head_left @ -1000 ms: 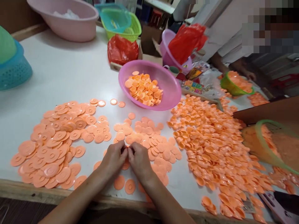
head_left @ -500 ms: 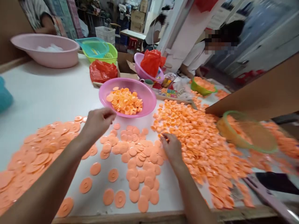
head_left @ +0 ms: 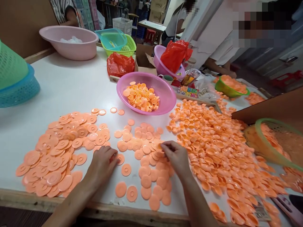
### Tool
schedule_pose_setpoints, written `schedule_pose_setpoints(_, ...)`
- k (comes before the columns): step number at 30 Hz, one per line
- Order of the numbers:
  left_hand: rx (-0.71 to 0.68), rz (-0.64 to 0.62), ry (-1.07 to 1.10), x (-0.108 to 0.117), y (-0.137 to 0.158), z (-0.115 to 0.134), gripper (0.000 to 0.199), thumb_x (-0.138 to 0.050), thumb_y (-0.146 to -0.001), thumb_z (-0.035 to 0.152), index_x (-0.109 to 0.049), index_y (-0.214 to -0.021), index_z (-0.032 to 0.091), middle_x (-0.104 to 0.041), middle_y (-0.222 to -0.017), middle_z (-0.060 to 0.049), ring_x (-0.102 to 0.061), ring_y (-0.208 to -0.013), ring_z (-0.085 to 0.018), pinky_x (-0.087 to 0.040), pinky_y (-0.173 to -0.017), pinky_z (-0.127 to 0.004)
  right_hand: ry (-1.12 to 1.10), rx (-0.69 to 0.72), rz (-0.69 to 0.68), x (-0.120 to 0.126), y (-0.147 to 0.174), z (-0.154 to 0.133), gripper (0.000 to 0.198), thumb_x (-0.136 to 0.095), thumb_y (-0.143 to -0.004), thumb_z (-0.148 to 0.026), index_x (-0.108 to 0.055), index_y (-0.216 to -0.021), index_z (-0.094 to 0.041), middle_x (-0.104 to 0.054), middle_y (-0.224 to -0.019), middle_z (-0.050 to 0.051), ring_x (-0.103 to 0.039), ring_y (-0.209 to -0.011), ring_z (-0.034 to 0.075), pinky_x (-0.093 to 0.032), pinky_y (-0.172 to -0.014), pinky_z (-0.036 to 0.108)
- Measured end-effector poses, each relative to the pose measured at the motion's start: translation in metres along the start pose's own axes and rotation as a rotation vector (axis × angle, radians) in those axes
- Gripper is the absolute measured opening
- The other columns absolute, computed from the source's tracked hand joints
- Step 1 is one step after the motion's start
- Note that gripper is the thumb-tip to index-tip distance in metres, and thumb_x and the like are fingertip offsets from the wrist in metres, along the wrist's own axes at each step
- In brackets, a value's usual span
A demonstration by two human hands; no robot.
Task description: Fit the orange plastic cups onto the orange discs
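My left hand (head_left: pixel 103 164) is low over the table, its fingers curled and the thumb and fingertips at the edge of a ringed orange plastic disc (head_left: pixel 121 159). Between the thumb and fingers of my right hand (head_left: pixel 175 157) is a small orange plastic piece (head_left: pixel 160 146), partly hidden, just above overlapping flat discs (head_left: pixel 146 181). A large heap of ringed discs (head_left: pixel 54 157) spreads left of my left hand. To the right of my right hand lies a broad pile of small orange cup-shaped pieces (head_left: pixel 213 148). Beyond both hands, a pink bowl (head_left: pixel 169 94) holds orange pieces.
Stacked green and blue baskets (head_left: pixel 19 85) stand at the left edge. A pale pink basin (head_left: pixel 87 47), red plastic bags (head_left: pixel 120 64) and a purple bowl (head_left: pixel 159 60) are at the back. A green basket (head_left: pixel 260 138) lies tipped at right, near a brown partition (head_left: pixel 272 105). Other people work beyond.
My left hand has come down from near the pink bowl to a disc on the table. My right hand has shifted from the cup pile's edge to over the flat discs. The view has turned left.
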State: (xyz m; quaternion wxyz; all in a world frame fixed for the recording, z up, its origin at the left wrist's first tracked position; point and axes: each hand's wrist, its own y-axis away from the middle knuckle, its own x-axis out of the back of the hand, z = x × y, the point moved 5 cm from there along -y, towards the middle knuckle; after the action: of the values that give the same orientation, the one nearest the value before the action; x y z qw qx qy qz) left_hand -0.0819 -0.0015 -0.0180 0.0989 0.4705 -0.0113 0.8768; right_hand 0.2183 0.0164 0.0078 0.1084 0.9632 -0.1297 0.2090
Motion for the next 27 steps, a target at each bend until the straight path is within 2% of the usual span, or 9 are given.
schedule_pose_setpoints(4, -0.015, 0.051, 0.039, 0.001, 0.004, -0.007, 0.018, -0.052, -0.09, 0.021, -0.07, -0.093, 0.023, -0.069, -0.091, -0.004, -0.059, -0.09, -0.023, -0.04, -0.079, -0.036, -0.096, -0.025, -0.334, -0.081, 0.036, -0.022, 0.012, -0.064, -0.079, -0.031, -0.068, -0.076, -0.02, -0.061, -0.058, -0.003, -0.053, -0.045, 0.012, -0.043, -0.045, 0.024)
schedule_pose_setpoints(6, -0.012, 0.043, 0.032, -0.001, 0.005, -0.008, 0.015, -0.056, -0.088, 0.021, -0.071, -0.087, 0.023, -0.069, -0.088, -0.003, -0.059, -0.09, -0.023, -0.039, -0.078, -0.036, -0.063, 0.032, -0.403, -0.11, 0.044, -0.027, 0.008, -0.062, -0.079, -0.023, -0.067, -0.074, -0.02, -0.061, -0.059, -0.003, -0.055, -0.049, 0.012, -0.044, -0.049, 0.023)
schedule_pose_setpoints(9, -0.011, 0.015, 0.047, -0.005, 0.004, -0.007, 0.014, -0.059, -0.086, 0.019, -0.07, -0.079, 0.022, -0.067, -0.085, -0.003, -0.058, -0.088, -0.022, -0.037, -0.076, -0.036, 0.048, 0.137, -0.411, -0.136, 0.047, -0.029, 0.012, -0.058, -0.077, -0.012, -0.063, -0.069, -0.02, -0.063, -0.062, -0.002, -0.057, -0.058, 0.013, -0.043, -0.056, 0.023)
schedule_pose_setpoints(14, -0.034, -0.046, 0.099, -0.007, 0.003, -0.005, 0.023, -0.055, -0.086, 0.015, -0.067, -0.067, 0.02, -0.066, -0.078, -0.003, -0.058, -0.083, -0.02, -0.036, -0.076, -0.035, 0.294, 0.296, -0.388, -0.148, 0.051, -0.036, 0.019, -0.052, -0.076, -0.005, -0.053, -0.064, -0.019, -0.057, -0.059, -0.002, -0.05, -0.056, 0.012, -0.034, -0.055, 0.023)
schedule_pose_setpoints(16, -0.018, -0.065, 0.169, -0.004, 0.002, -0.004, 0.022, -0.053, -0.087, 0.017, -0.072, -0.077, 0.022, -0.069, -0.081, -0.003, -0.059, -0.084, -0.021, -0.038, -0.076, -0.035, 0.346, 0.318, -0.394, -0.148, 0.053, -0.039, 0.02, -0.053, -0.077, -0.004, -0.051, -0.064, -0.019, -0.056, -0.06, -0.003, -0.048, -0.056, 0.012, -0.032, -0.055, 0.023)
schedule_pose_setpoints(19, 0.096, -0.11, 0.297, -0.002, 0.0, -0.002, 0.021, -0.053, -0.087, 0.026, -0.073, -0.09, 0.022, -0.071, -0.08, -0.003, -0.061, -0.077, -0.019, -0.04, -0.07, -0.031, 0.387, 0.334, -0.411, -0.147, 0.054, -0.043, 0.02, -0.052, -0.079, -0.005, -0.049, -0.066, -0.02, -0.057, -0.062, -0.002, -0.049, -0.057, 0.012, -0.031, -0.055, 0.023)
schedule_pose_setpoints(22, 0.231, -0.191, 0.309, -0.005, -0.003, 0.001, 0.02, -0.053, -0.084, 0.028, -0.068, -0.074, 0.021, -0.068, -0.069, -0.001, -0.059, -0.065, -0.017, -0.036, -0.061, -0.027, 0.415, 0.329, -0.425, -0.148, 0.055, -0.042, 0.02, -0.051, -0.082, -0.006, -0.049, -0.067, -0.02, -0.057, -0.063, -0.001, -0.049, -0.058, 0.012, -0.031, -0.055, 0.023)
schedule_pose_setpoints(24, 0.284, -0.198, 0.269, -0.007, -0.004, 0.002, 0.022, -0.053, -0.083, 0.028, -0.061, -0.063, 0.021, -0.065, -0.064, 0.001, -0.057, -0.063, -0.016, -0.033, -0.058, -0.027, 0.43, 0.322, -0.427, -0.15, 0.056, -0.04, 0.02, -0.051, -0.082, -0.007, -0.049, -0.067, -0.02, -0.057, -0.063, -0.001, -0.049, -0.058, 0.013, -0.03, -0.055, 0.023)
schedule_pose_setpoints(27, 0.305, -0.177, 0.253, -0.009, -0.003, 0.0, 0.023, -0.051, -0.083, 0.031, -0.059, -0.063, 0.021, -0.064, -0.063, 0.002, -0.056, -0.063, -0.015, -0.032, -0.057, -0.026, 0.441, 0.307, -0.39, -0.154, 0.06, -0.038, 0.019, -0.052, -0.083, -0.008, -0.051, -0.068, -0.02, -0.059, -0.065, 0.0, -0.049, -0.059, 0.013, -0.031, -0.056, 0.024)
